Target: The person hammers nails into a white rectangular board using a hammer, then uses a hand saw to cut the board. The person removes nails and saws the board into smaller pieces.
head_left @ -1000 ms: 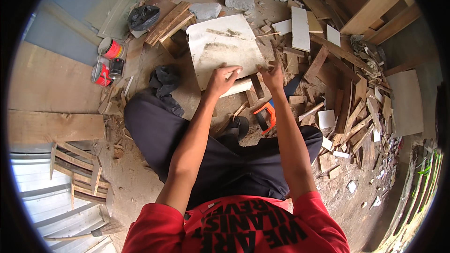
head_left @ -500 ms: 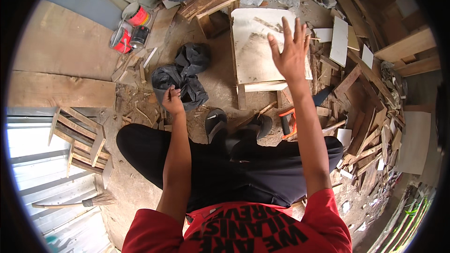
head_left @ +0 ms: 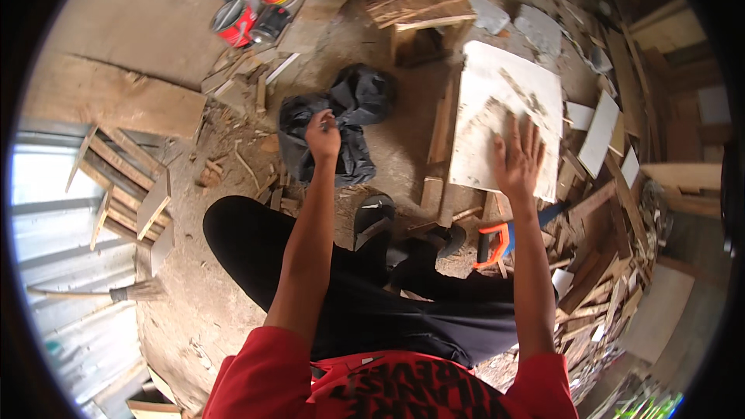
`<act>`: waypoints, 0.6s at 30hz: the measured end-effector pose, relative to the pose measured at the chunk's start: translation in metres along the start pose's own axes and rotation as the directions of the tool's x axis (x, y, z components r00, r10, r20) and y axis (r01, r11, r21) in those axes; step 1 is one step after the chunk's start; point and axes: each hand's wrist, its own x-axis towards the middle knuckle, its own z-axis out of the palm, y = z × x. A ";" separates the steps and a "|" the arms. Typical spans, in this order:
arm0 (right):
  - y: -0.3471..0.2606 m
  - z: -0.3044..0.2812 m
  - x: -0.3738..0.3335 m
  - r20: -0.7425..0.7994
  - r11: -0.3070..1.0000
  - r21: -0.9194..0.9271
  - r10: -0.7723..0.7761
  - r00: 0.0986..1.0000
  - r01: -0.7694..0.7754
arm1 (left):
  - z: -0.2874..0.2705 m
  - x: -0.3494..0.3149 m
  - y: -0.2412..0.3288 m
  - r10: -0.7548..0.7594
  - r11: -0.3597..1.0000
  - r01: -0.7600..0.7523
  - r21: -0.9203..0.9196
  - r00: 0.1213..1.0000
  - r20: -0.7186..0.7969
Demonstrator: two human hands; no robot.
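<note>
My right hand (head_left: 521, 159) is spread flat over the near right part of a dirt-marked white board (head_left: 481, 128), palm down with the fingers pointing away from me. The board tops a low wooden stand (head_left: 432, 194). Over a crumpled black plastic bag (head_left: 353, 157) is my left hand (head_left: 323, 138), its fingers curled together. Whatever is between those fingers, perhaps a fold of the bag, is too small to make out. Near my right forearm lies a handsaw (head_left: 494, 244) with an orange and black handle, its blade partly hidden behind the arm.
Two red paint cans (head_left: 234, 23) and a dark can (head_left: 271, 24) stand at the far left. A wooden stool (head_left: 423, 12) is beyond the bags. Scrap wood (head_left: 597, 264) piles up on the right. A slatted wooden piece (head_left: 128, 186) and a broom (head_left: 140, 292) lie left.
The view has swung, shifting the scene rightward. My right hand has come down from above the board onto or close to it. My left hand has moved farther over the black bag.
</note>
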 end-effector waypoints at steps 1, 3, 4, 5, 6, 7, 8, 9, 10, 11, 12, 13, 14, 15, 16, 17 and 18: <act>-0.001 -0.003 0.001 0.011 1.000 0.003 0.026 1.000 -0.026 | 0.005 0.006 -0.007 0.126 0.968 -0.131 0.214 0.991 0.039; -0.003 -0.002 0.001 0.023 1.000 -0.001 0.007 1.000 -0.007 | 0.005 0.017 -0.019 0.130 0.897 -0.206 0.391 0.968 0.214; -0.001 -0.001 -0.001 0.016 0.999 -0.034 0.006 1.000 -0.005 | 0.013 0.020 -0.009 0.219 0.884 -0.282 0.374 0.954 0.203; 0.001 -0.002 0.000 0.021 0.999 -0.032 0.019 1.000 -0.019 | 0.022 0.024 0.002 0.308 0.863 -0.359 0.357 0.932 0.192; -0.003 -0.006 0.000 0.034 0.999 -0.023 0.033 0.999 -0.032 | 0.027 0.024 0.009 0.391 0.832 -0.431 0.349 0.902 0.182; -0.007 -0.008 0.001 0.043 0.999 -0.014 0.044 0.998 -0.044 | 0.036 0.029 0.009 0.367 0.834 -0.431 0.345 0.900 0.237; -0.009 -0.007 0.002 0.043 0.999 0.005 0.039 0.998 -0.039 | 0.047 0.038 0.010 0.343 0.835 -0.432 0.340 0.892 0.294; -0.011 -0.008 0.005 0.046 1.000 0.008 0.028 0.999 -0.028 | 0.060 0.049 0.009 0.318 0.840 -0.432 0.327 0.882 0.349; -0.014 -0.009 0.006 0.049 1.000 0.007 0.022 0.999 -0.023 | 0.072 0.059 0.007 0.190 0.761 -0.444 0.472 0.849 0.493; -0.014 -0.010 0.007 0.052 1.000 0.005 0.017 0.998 -0.018 | 0.081 0.065 0.004 0.055 0.772 -0.364 0.521 0.855 0.516; -0.009 -0.008 0.007 0.041 1.000 0.006 0.008 0.999 -0.008 | 0.092 0.072 0.005 -0.075 0.771 -0.292 0.566 0.841 0.536; -0.008 -0.007 0.007 0.042 1.000 -0.001 0.014 0.999 -0.014 | 0.099 0.080 0.002 -0.204 0.755 -0.221 0.617 0.815 0.542; -0.008 -0.006 0.006 0.043 1.000 -0.006 0.020 0.999 -0.019 | 0.103 0.085 -0.012 -0.130 0.763 -0.242 0.600 0.851 0.509; -0.008 -0.005 0.008 0.045 1.000 -0.016 0.022 0.999 -0.021 | 0.107 0.087 -0.024 -0.096 0.823 -0.189 0.535 0.883 0.460; -0.010 -0.007 0.007 0.057 0.999 -0.048 0.019 0.998 -0.017 | 0.109 0.082 -0.034 -0.078 0.876 -0.134 0.463 0.908 0.411; -0.007 -0.006 0.008 0.051 1.000 -0.013 0.011 0.999 -0.010 | 0.115 0.075 -0.042 -0.068 0.920 -0.080 0.384 0.932 0.356; -0.010 -0.007 0.010 0.055 1.000 -0.005 0.018 0.998 -0.018 | 0.113 0.076 -0.035 -0.191 0.918 0.025 0.396 0.903 0.386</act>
